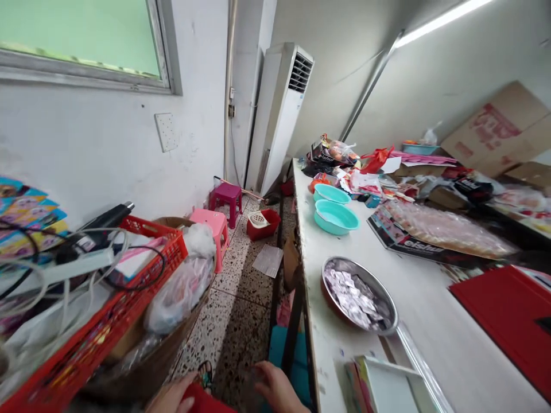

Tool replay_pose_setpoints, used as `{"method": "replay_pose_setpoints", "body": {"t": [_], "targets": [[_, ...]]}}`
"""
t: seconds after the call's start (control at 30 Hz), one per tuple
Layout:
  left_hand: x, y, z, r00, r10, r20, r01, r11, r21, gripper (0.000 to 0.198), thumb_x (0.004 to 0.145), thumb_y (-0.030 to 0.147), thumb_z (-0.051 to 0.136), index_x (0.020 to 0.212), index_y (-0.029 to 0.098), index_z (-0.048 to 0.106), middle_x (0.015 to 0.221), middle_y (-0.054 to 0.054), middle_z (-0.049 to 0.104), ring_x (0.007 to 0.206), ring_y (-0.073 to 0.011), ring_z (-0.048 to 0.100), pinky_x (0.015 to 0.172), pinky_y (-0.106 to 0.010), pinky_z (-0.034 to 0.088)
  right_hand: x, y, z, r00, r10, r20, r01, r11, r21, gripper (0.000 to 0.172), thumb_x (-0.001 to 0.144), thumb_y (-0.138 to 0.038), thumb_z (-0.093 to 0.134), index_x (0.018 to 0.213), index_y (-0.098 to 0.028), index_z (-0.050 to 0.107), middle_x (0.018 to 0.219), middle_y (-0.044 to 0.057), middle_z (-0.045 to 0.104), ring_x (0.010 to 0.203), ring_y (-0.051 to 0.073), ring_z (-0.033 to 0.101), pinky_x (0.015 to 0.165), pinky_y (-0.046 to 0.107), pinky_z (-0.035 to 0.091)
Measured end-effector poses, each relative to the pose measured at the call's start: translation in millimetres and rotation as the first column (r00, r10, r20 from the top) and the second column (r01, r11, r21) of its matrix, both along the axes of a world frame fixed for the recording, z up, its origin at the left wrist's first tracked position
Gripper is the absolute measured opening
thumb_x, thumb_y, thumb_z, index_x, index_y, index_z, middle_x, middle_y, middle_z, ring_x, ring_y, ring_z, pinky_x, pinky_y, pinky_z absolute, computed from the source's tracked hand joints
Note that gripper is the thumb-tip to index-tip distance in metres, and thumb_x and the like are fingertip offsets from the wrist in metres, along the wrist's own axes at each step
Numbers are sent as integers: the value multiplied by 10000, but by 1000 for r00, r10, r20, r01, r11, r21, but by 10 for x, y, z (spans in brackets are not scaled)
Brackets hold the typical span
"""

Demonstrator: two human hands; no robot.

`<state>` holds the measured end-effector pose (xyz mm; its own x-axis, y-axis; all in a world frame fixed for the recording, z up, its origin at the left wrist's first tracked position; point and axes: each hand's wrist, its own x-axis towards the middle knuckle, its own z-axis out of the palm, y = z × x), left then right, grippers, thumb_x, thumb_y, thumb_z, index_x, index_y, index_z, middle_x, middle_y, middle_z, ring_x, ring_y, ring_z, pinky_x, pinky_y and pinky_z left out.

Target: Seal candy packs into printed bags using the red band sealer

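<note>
At the bottom edge, my left hand (173,394) lies beside red cloth (204,401), partly cut off by the frame; whether it grips anything is hidden. My right hand (275,385) hangs over the floor beside the table's near edge, fingers slightly curled and apart, with nothing seen in it. To its right on the white table (321,321) are a metal bowl (359,295) of small silvery packets and a white tray-like box (391,387). Two turquoise basins (336,217) sit farther back.
A red crate (97,338) with cables and a carton of plastic bags (181,287) line the left. Pink stool (215,226), purple stool (228,198) and red basket (263,225) stand on the speckled floor (228,281). A red folder (508,327) lies at right.
</note>
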<state>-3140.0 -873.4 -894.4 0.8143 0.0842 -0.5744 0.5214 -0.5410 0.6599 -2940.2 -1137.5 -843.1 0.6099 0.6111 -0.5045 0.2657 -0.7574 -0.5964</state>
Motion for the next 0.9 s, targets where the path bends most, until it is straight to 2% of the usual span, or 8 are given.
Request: {"method": "replay_pose_setpoints", "body": {"t": [0.1,0.2,0.33,0.43,0.6,0.7,0.77,0.9], "targets": [[761,456,297,998,65,2,-65,998,-9,681,801,458,395,1448,256,460,1445,-17,504,1373,-258,427,1174,-359,295,680,88,34,999,-52,-6,51,995,-87,484,676,-222,552,1136,-162,687,1136,103,681,1083,279,615,951,324,447],[1459,855,448,998,55,3,-54,993,-102,690,806,519,381,1448,278,456,1410,-19,549,1324,-256,485,1126,-342,368,1360,89,23,980,-198,-23,195,977,-81,499,672,-300,534,1126,-157,684,1097,107,694,1049,283,634,921,320,473],[2589,1322,299,998,42,42,-33,977,-211,703,798,591,411,1427,286,478,1358,-41,594,1257,-253,541,1078,-324,417,2370,189,-290,922,-377,-90,377,926,-15,521,645,-419,534,1059,-143,691,1067,129,701,1035,298,644,898,324,499],[3615,1641,95,987,149,56,-131,962,-238,726,797,628,407,1413,251,487,1270,-67,646,1167,-254,598,1036,-341,449,3286,513,-507,892,-430,-136,440,896,55,492,617,-458,555,989,-170,697,1018,119,714,1001,297,660,879,319,512],[5238,2264,146,940,328,89,-292,913,-284,775,762,666,468,1351,165,523,1195,-116,675,1154,-266,602,1040,-359,437,4807,1305,-260,832,-529,-168,554,807,205,532,677,-507,565,1051,-141,661,1054,140,704,1039,299,650,921,347,503],[6068,2786,308,874,485,26,-439,812,-385,838,725,687,545,1371,158,476,1297,-152,613,1201,-274,578,1002,-373,472,5477,1568,-86,783,-580,-225,621,750,225,561,664,-543,590,1048,-137,651,1046,143,706,1037,310,650,924,374,509],[6617,3217,337,774,632,-31,-588,700,-405,864,706,675,594,1381,155,449,1329,-175,578,1161,-276,606,928,-366,519,5790,1603,-119,734,-640,-229,678,710,190,571,629,-562,606,1016,-146,657,1032,144,709,1030,326,651,918,392,516],[7903,4302,79,485,874,-46,-834,445,-327,708,770,483,652,1363,159,442,1257,-167,593,1014,-240,659,792,-330,561,6246,1564,-422,627,-755,-192,777,623,90,514,603,-610,670,932,-216,680,986,102,720,1018,342,653,908,415,536]]}}
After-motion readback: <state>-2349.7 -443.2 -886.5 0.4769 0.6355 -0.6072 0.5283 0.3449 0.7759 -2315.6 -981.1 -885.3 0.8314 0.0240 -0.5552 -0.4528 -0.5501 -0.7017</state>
